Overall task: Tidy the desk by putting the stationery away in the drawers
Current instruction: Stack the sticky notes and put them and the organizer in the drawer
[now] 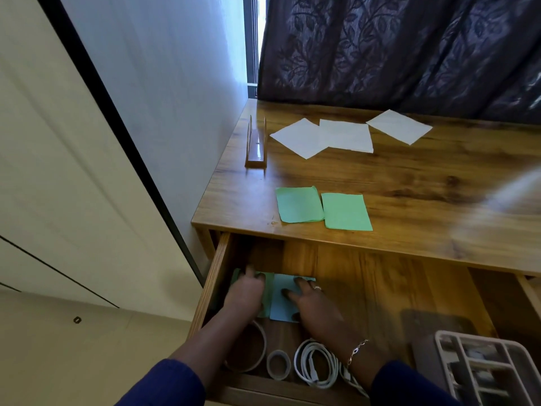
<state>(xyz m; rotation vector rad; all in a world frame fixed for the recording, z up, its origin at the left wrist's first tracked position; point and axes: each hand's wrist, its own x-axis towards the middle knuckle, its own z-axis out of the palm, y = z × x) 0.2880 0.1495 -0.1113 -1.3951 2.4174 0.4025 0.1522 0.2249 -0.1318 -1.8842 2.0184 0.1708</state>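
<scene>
Left grip [246,294] lay flat, open, on green paper [268,288] in drawer [366,288]. Right grip [316,306] flat, open, on blue paper [279,312] beside it. Two green sheets [300,204] lay on bench [409,200], up ahead of both grips, long sides pointing away. Right grip looked nearer.

A green sheet [268,300] and a pale blue one [278,310] lay flat, side by side, in the open wooden drawer [210,285] (at its left end), while two green sheets [298,204] near the front edge and three white ones [347,135] farther back lay flat on the desk [409,183].
</scene>
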